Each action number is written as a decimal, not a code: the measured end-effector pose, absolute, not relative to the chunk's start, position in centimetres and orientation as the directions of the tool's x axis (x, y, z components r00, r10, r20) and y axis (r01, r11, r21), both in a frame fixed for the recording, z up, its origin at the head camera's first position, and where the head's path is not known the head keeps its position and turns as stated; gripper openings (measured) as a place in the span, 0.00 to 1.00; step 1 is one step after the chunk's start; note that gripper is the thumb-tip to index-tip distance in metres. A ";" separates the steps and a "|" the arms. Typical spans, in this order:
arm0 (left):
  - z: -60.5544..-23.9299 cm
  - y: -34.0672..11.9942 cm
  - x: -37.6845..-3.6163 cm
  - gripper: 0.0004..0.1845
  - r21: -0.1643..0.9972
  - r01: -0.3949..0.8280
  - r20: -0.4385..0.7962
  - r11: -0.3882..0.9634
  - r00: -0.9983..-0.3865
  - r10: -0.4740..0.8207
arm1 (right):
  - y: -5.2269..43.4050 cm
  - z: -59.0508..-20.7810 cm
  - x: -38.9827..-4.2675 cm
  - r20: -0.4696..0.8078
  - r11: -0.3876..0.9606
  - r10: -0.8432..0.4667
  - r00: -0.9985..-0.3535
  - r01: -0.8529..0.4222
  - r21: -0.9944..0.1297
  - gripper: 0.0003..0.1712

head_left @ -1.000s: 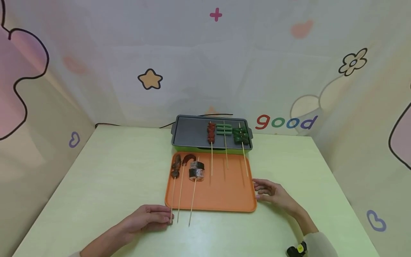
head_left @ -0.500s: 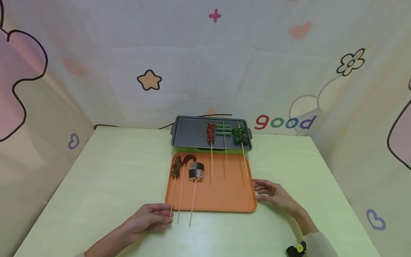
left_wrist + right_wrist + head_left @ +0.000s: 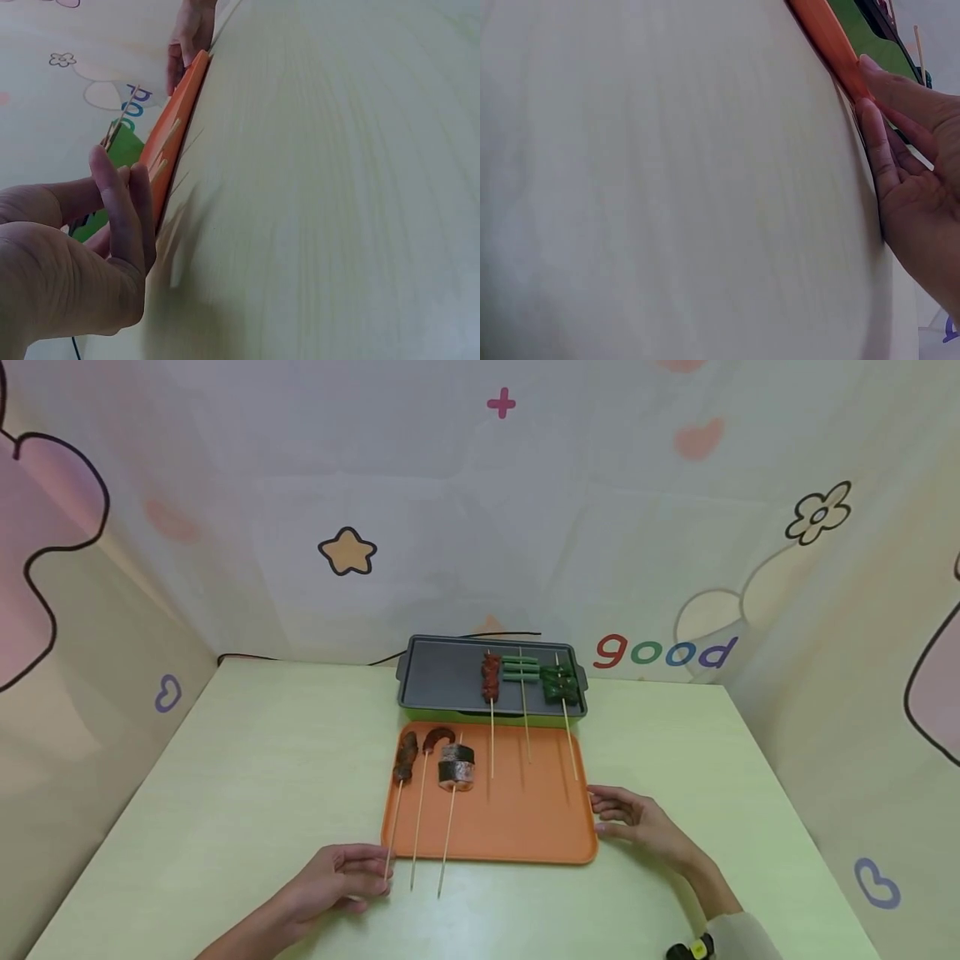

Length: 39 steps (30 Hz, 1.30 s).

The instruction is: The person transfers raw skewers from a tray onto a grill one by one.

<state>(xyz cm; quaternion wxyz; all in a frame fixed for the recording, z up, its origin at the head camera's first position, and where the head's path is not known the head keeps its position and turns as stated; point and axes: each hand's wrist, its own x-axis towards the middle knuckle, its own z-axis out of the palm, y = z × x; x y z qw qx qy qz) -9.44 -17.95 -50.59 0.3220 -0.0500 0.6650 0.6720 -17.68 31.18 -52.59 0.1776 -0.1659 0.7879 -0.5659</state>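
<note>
Brown skewer (image 3: 403, 770) points forward from the left hand (image 3: 333, 882), which pinches its end; the right hand (image 3: 647, 829), loosely unfurled, touches the tray (image 3: 525, 822).

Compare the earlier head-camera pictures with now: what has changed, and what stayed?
The left hand, pinching the brown skewer, has shifted left, swinging its lower end away from the next skewer. The right hand stays at the right edge of the orange tray; the remaining skewers and the grill look unmoved.

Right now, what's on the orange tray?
A curled reddish skewer and a striped skewer; the left hand holds a brown skewer over the tray. Their food hides the surface beneath.
</note>
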 end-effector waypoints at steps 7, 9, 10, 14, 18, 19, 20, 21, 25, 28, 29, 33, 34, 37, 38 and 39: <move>-50.7 -19.5 -9.1 0.32 0.885 -0.459 -0.452 0.081 -0.800 0.396 | 31.1 -52.6 -17.6 -0.081 0.306 -0.449 -0.890 -0.068 -0.950 0.35; -50.6 -19.9 -9.1 0.33 0.893 -0.444 -0.436 0.073 -0.815 0.382 | 31.0 -52.6 -17.6 -0.095 0.316 -0.443 -0.892 -0.056 -0.947 0.35; -50.6 -20.2 -9.1 0.33 0.898 -0.435 -0.428 0.068 -0.823 0.375 | 31.0 -52.6 -17.6 -0.102 0.320 -0.440 -0.892 -0.050 -0.946 0.35; -50.4 -20.9 -9.3 0.33 0.918 -0.392 -0.387 0.055 -0.860 0.333 | 30.9 -52.5 -17.5 -0.117 0.332 -0.430 -0.895 -0.036 -0.943 0.35; -50.4 -21.0 -9.8 0.33 0.934 -0.354 -0.354 0.049 -0.899 0.258 | 30.9 -52.6 -17.5 -0.115 0.335 -0.429 -0.896 -0.039 -0.941 0.35; -50.3 -20.9 -10.0 0.32 0.938 -0.343 -0.344 0.048 -0.910 0.232 | 30.9 -52.6 -17.5 -0.116 0.336 -0.428 -0.896 -0.039 -0.941 0.35; -50.2 -20.8 -10.2 0.32 0.943 -0.330 -0.332 0.048 -0.920 0.205 | 30.9 -52.6 -17.6 -0.115 0.337 -0.427 -0.897 -0.040 -0.941 0.35; -50.2 -20.6 -10.5 0.31 0.950 -0.309 -0.313 0.050 -0.932 0.184 | 30.9 -52.7 -17.6 -0.114 0.337 -0.426 -0.898 -0.040 -0.941 0.35; -49.8 -19.8 -11.9 0.29 0.972 -0.230 -0.233 0.040 -0.964 0.127 | 31.0 -52.8 -17.6 -0.105 0.336 -0.420 -0.901 -0.047 -0.941 0.35; -49.5 -19.1 -13.0 0.29 0.982 -0.186 -0.189 0.029 -0.973 0.132 | 31.0 -52.8 -17.4 -0.081 0.327 -0.426 -0.901 -0.071 -0.942 0.35; -49.4 -18.8 -13.4 0.29 0.983 -0.180 -0.182 0.024 -0.974 0.133 | 31.0 -52.8 -17.4 -0.071 0.324 -0.430 -0.900 -0.080 -0.943 0.35; -49.1 -17.6 -14.9 0.29 0.988 -0.154 -0.156 0.022 -0.975 0.157 | 30.9 -52.7 -17.3 -0.048 0.321 -0.443 -0.895 -0.109 -0.941 0.34; -49.1 -17.3 -15.4 0.29 0.988 -0.150 -0.151 0.021 -0.974 0.166 | 30.9 -52.7 -17.3 -0.051 0.325 -0.444 -0.894 -0.108 -0.940 0.35; -49.1 -16.7 -16.8 0.29 0.990 -0.137 -0.141 0.035 -0.971 0.195 | 30.8 -52.6 -17.4 -0.071 0.336 -0.436 -0.897 -0.089 -0.938 0.35; -49.1 -16.6 -17.2 0.29 0.990 -0.138 -0.143 0.037 -0.969 0.204 | 30.8 -52.5 -17.5 -0.081 0.339 -0.435 -0.897 -0.080 -0.937 0.36; -49.1 -16.4 -17.6 0.28 0.989 -0.142 -0.147 0.039 -0.967 0.208 | 30.8 -52.5 -17.5 -0.085 0.338 -0.438 -0.895 -0.076 -0.938 0.36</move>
